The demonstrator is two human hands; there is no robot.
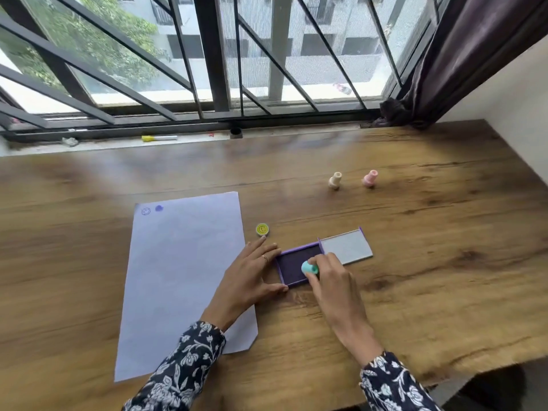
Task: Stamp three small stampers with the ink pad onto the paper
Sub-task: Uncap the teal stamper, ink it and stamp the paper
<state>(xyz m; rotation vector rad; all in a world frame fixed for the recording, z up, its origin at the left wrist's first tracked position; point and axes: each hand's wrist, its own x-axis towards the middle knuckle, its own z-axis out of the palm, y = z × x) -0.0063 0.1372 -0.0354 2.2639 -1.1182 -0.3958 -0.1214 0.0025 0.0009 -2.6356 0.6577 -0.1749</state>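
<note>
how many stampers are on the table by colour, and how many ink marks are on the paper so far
Small mint-green plastic stamper, in the right hand on the purple ink pad: 1
Small yellow round stamper, beside the white paper sheet: 1
Small cream stamper: 1
Small pink stamper: 1
Total stampers: 4
Purple ink marks on the paper's far left corner: 2

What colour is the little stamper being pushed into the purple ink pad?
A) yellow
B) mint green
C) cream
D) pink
B: the right hand presses a small mint-green stamper onto the open purple ink pad, while the pink stamper and the cream stamper stand untouched farther back on the wooden table.
</note>
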